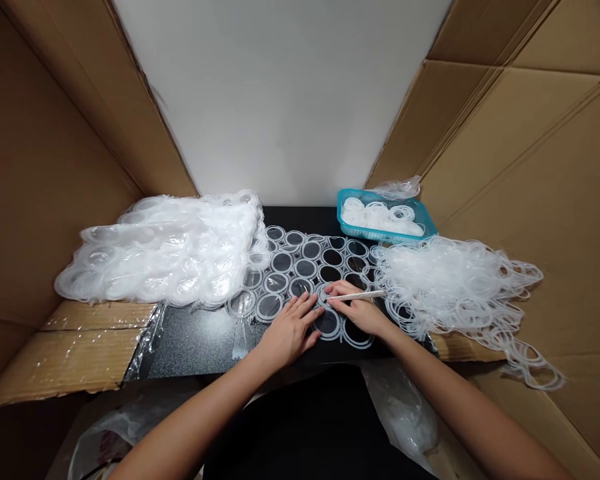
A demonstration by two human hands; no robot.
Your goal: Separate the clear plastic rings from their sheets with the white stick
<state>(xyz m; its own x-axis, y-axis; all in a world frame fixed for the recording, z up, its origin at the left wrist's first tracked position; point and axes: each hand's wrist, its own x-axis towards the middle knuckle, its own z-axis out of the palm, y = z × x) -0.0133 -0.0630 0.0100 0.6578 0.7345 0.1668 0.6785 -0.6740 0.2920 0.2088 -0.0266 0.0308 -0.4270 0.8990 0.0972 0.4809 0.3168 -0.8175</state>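
Observation:
A sheet of joined translucent rings (pixel 306 268) lies flat over the dark tabletop in the middle. My left hand (pixel 291 328) rests on its near edge with the fingers spread, holding nothing. Just to the right, my right hand (pixel 356 310) is closed round a thin white pen-like tool (pixel 363 295). The tool's tip points left and touches or hovers over a ring close to my left fingertips; which of the two cannot be made out.
Stacked ring sheets (pixel 165 253) cover the left side. Loose ring strips (pixel 450 280) are heaped at the right, some hanging past the edge. A blue basket (pixel 380 235) holds white rings at the back right. Cardboard walls (pixel 520 167) stand on both sides.

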